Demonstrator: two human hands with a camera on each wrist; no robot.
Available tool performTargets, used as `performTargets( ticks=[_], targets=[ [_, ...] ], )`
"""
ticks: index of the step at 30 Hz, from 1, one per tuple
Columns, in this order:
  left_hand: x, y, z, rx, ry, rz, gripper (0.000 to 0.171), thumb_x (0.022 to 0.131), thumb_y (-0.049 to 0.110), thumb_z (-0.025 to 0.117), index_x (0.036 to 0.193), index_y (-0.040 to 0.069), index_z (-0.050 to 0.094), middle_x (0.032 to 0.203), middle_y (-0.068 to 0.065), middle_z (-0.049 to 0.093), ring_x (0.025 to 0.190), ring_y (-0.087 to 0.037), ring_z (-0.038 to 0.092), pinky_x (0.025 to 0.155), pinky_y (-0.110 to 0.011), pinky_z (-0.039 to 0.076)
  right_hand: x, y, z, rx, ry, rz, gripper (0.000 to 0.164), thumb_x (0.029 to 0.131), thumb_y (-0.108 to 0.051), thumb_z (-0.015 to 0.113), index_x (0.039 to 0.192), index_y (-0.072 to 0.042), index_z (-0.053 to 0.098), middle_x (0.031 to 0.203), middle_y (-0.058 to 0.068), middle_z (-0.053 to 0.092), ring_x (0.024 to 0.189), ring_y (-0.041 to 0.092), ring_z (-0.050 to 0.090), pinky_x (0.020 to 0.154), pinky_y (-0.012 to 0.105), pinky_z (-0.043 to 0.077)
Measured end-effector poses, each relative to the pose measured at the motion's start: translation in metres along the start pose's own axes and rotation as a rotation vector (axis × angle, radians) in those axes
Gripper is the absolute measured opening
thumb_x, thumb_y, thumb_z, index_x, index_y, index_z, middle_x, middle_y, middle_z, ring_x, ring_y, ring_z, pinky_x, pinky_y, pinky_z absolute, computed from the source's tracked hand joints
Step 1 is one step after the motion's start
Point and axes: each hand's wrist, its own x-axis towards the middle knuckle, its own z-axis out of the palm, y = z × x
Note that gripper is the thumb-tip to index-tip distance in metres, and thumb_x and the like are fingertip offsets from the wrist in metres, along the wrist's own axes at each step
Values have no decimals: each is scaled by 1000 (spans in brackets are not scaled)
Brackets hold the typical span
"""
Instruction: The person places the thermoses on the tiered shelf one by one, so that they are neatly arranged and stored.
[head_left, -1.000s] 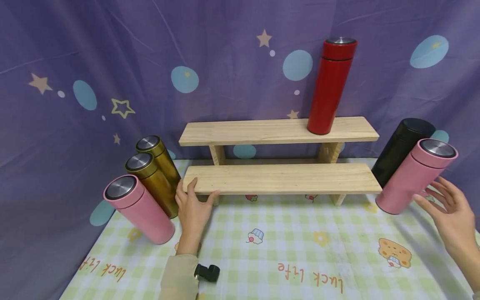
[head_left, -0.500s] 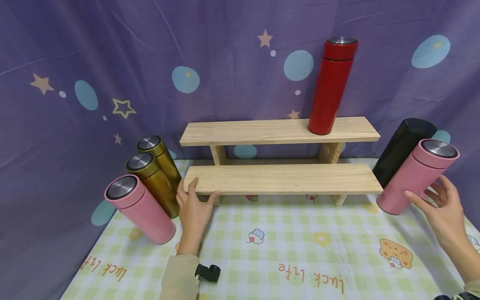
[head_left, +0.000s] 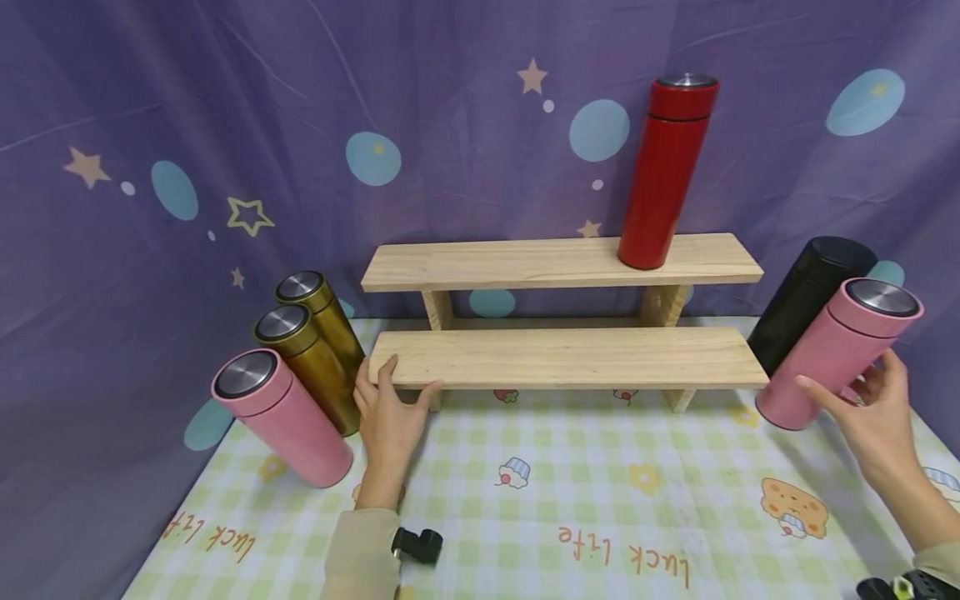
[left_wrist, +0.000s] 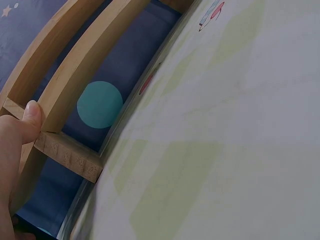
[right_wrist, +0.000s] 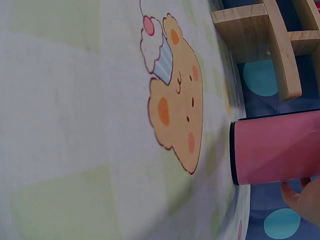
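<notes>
A two-tier wooden shelf (head_left: 562, 357) stands mid-table against the backdrop. My left hand (head_left: 390, 421) grips the left front corner of its lower board, fingertips on top and thumb at the front edge; the left wrist view shows the thumb (left_wrist: 32, 112) against the wood. At the far right, an upright pink thermos (head_left: 832, 358) with a steel-topped lid stands on the cloth. My right hand (head_left: 873, 429) is around its right side with thumb and fingers spread apart. In the right wrist view, the fingertips are right at the side of the pink thermos (right_wrist: 275, 150).
A red thermos (head_left: 667, 175) stands on the upper tier, toward the right. Behind the right pink thermos is a black one (head_left: 802, 287). Two gold thermoses (head_left: 318, 367) and another pink thermos (head_left: 292, 425) stand left of the shelf. A checked cloth (head_left: 570, 500) covers the table.
My right hand has moved leftward to the right pink thermos, its thumb now overlapping the bottle's front in the head view. My left hand has stayed on the shelf; the thermoses have not moved.
</notes>
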Motion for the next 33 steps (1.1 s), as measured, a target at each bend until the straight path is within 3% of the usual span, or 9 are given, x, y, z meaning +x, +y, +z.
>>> performTargets(
  ticks=[2, 9, 14, 18, 23, 33],
  targets=[
    [0, 0, 0, 1, -2, -2, 84, 79, 57, 77, 146, 15, 46, 159, -17, 18, 142, -37, 20, 81, -59, 45, 1, 0, 2, 10, 1, 9, 95, 89, -15, 75, 157, -32, 11, 146, 6, 36, 114, 3, 40, 86, 4, 36],
    [1, 3, 1, -4, -9, -6, 84, 79, 56, 77, 146, 15, 46, 159, -17, 17, 142, -38, 20, 82, -59, 44, 7, 10, 0, -22, 36, 17, 94, 88, -21, 77, 156, -35, 13, 145, -1, 38, 112, 0, 41, 88, 5, 36],
    [1, 3, 1, -7, -12, -2, 85, 79, 57, 77, 146, 15, 46, 159, -17, 17, 142, -38, 20, 82, -59, 45, 0, -6, 0, 15, 44, 33, 91, 88, -15, 76, 156, -31, 16, 142, 2, 41, 111, 0, 42, 89, 6, 37],
    [1, -1, 1, -5, -7, -9, 84, 79, 55, 78, 146, 16, 46, 159, -17, 17, 142, -38, 20, 81, -60, 44, -5, -16, -2, 33, 7, 30, 90, 89, -12, 74, 156, -28, 17, 136, -4, 41, 107, -2, 42, 82, 2, 37],
    [0, -4, -1, -3, -17, -23, 84, 79, 55, 79, 146, 16, 46, 158, -17, 17, 142, -38, 20, 82, -61, 44, -7, -21, 0, 17, -11, 37, 91, 90, -14, 74, 157, -26, 14, 141, 3, 39, 108, 0, 40, 82, 2, 37],
    [1, -2, 0, 0, -9, -12, 84, 79, 55, 78, 146, 16, 47, 158, -18, 19, 141, -38, 22, 80, -59, 45, -11, -21, 0, -22, 59, 78, 91, 88, -20, 76, 157, -30, 17, 149, 6, 38, 115, 0, 41, 90, 6, 35]
  ],
)
